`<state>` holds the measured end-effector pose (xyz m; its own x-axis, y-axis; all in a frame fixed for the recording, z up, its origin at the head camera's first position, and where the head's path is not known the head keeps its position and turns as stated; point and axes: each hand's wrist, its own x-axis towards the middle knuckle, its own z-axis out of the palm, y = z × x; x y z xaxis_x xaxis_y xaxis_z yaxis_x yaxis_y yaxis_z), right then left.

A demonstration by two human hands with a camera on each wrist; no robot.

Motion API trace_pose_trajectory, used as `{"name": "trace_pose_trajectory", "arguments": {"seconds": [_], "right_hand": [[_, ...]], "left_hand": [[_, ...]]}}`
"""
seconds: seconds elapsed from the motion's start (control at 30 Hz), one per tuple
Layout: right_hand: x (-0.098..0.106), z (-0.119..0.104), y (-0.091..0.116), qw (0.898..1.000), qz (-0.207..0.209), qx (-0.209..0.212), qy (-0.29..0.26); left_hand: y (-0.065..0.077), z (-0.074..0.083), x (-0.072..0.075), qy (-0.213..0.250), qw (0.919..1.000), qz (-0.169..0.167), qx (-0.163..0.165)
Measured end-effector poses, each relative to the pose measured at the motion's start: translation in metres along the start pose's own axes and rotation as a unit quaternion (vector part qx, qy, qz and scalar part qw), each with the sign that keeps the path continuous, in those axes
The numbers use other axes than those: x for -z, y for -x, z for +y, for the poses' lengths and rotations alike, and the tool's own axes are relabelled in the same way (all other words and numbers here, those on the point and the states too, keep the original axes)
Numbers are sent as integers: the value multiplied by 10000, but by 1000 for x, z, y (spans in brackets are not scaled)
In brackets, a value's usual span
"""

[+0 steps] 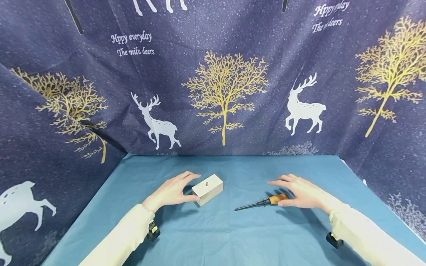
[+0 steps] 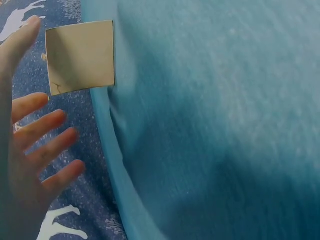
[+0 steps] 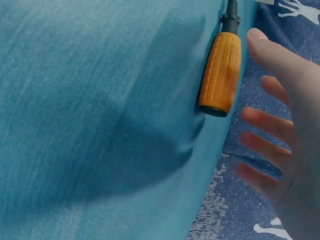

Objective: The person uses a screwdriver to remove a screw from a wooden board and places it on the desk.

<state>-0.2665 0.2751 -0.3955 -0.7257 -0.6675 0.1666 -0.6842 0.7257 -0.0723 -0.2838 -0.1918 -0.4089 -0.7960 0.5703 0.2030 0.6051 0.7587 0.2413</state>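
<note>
A pale wooden block (image 1: 209, 192) with two small dark screws (image 1: 206, 183) on its top lies left of centre on the blue cloth. My left hand (image 1: 170, 191) hovers at its left side, thumb and fingers spread to either side. In the left wrist view, the block's square end (image 2: 82, 57) appears beyond the loosely extended fingers (image 2: 47, 125). Farther right lies a screwdriver (image 1: 265, 202) with a ridged orange-brown handle (image 3: 221, 75) and dark shaft, its tip pointing left. My right hand (image 1: 305, 193) is held over the handle end with relaxed, parted fingers, gripping nothing.
Blue cloth (image 1: 229, 236) covers the table. Behind and at both sides hangs a dark blue curtain (image 1: 233, 33) printed with white deer and golden trees. Small black devices (image 1: 153, 232) are worn at the wrists beneath pale sleeves (image 1: 123, 232).
</note>
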Motion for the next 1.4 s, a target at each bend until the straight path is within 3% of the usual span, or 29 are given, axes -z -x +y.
{"name": "trace_pose_trajectory", "arguments": {"seconds": [0.17,0.3,0.53,0.83,1.2,1.4], "right_hand": [[-1,0,1,9988,-403,-146,-225],[-3,1,0,9979,-499,-99,-405],[-7,0,-1,9956,-668,-128,-642],[-7,1,-6,9958,-645,154,-635],[-8,-4,-10,9924,-883,-57,-851],[-5,-5,-7,9928,-551,143,-1056]], "left_hand": [[-1,3,-1,172,9998,-104,95],[-2,4,-5,277,9993,-92,217],[-3,6,-14,237,9996,100,85],[-7,9,-12,484,9988,97,58],[-8,7,-10,816,9965,33,-190],[-7,6,-11,801,9962,44,-345]]}}
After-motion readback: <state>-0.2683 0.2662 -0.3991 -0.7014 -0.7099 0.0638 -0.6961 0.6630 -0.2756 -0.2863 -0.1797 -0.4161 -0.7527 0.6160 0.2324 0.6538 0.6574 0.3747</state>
